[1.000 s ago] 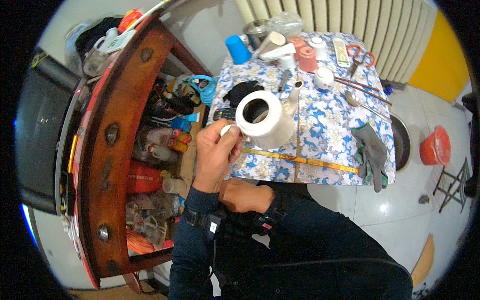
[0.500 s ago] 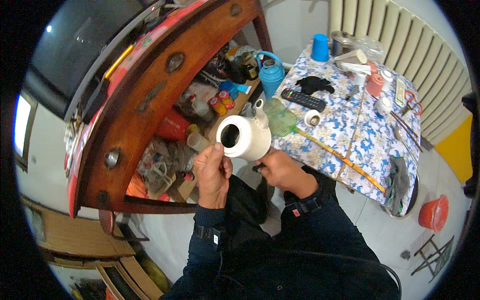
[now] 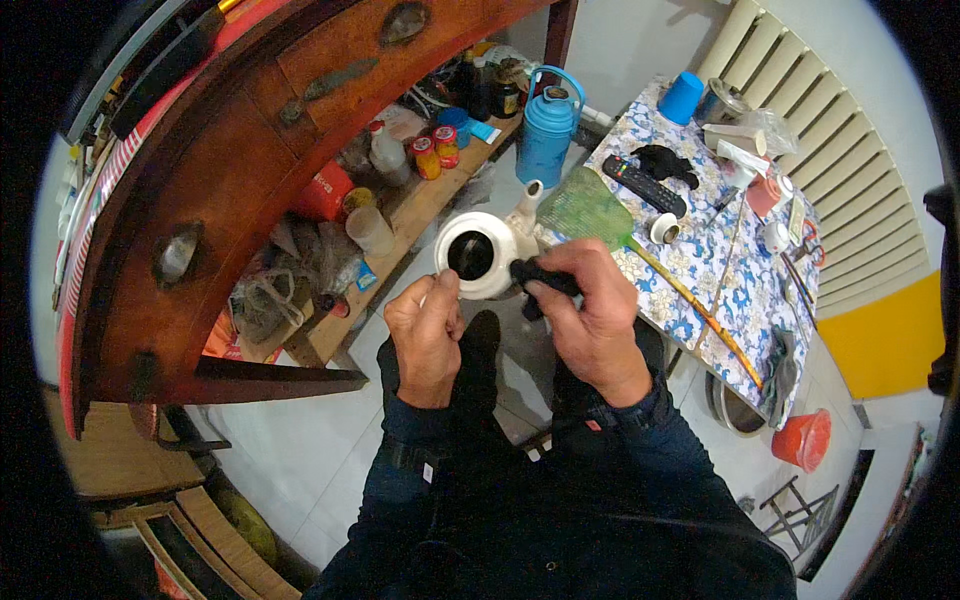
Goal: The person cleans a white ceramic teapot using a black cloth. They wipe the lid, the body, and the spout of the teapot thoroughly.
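A white teapot [image 3: 505, 236] without a lid is held up in front of me, its dark round mouth facing me and its spout pointing up and right. My left hand [image 3: 425, 335] grips it from the lower left, thumb at the rim; its handle is not visible behind the fingers. In my right hand [image 3: 592, 315], a bunched black cloth [image 3: 545, 280] is pinched between thumb and fingers, against or close to the pot's right side below the spout. A small white lid [image 3: 664, 229] rests on the flowered table, near a remote control [image 3: 645, 187].
Right of me, the flowered table [image 3: 690, 275] carries a green fly swatter [image 3: 700, 315], a black cloth item [image 3: 665, 165], a blue cup [image 3: 681, 98] and scissors. A blue thermos [image 3: 549, 135] stands behind the teapot. At left, a wooden cabinet [image 3: 240, 150] overhangs a cluttered shelf [image 3: 420, 225].
My right hand has come up from under the teapot to its right side, bringing the black cloth into fuller view. The pot's mouth has turned more toward me, and the view has shifted.
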The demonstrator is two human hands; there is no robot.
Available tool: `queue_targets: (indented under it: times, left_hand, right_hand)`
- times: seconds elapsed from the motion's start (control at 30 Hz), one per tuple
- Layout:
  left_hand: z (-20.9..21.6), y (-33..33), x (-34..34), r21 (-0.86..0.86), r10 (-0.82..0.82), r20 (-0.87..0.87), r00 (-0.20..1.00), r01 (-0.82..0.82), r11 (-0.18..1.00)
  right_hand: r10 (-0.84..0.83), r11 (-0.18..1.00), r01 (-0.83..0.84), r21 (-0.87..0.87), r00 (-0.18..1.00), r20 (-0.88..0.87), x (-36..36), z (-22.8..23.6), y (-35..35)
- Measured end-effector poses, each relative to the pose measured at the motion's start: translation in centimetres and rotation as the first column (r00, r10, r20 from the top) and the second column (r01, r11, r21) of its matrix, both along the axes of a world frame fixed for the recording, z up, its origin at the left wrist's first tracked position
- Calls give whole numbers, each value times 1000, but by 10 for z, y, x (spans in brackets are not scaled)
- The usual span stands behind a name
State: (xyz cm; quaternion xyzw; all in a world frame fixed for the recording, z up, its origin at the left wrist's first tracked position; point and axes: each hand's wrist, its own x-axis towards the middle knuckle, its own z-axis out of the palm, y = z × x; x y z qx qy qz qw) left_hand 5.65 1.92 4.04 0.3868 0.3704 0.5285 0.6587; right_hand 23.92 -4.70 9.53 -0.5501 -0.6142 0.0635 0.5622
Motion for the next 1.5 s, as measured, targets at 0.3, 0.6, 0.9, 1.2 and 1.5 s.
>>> queue_targets:
  times: [0.3,0.6,0.9,1.2,1.5]
  left_hand:
    - [0,-7,1,92,90,-94,992,-81,992]
    - [0,-7,3,-15,90,224,970,-89,996]
    - [-1,-13,8,16,12,206,979,-16,1000]
    - [-8,-10,8,101,-43,242,969,19,995]
    - [-13,-14,12,182,-54,115,992,32,983]
  right_hand:
    - [-12,1000,16,-8,935,356,-13,26,45]
    - [76,996,-72,-59,995,68,-32,-24,-3]
    - [-47,997,45,-58,998,-33,-10,7,2]
    - [-150,983,132,-127,978,-142,6,10,16]
    - [-114,992,106,75,987,112,15,25,-1]
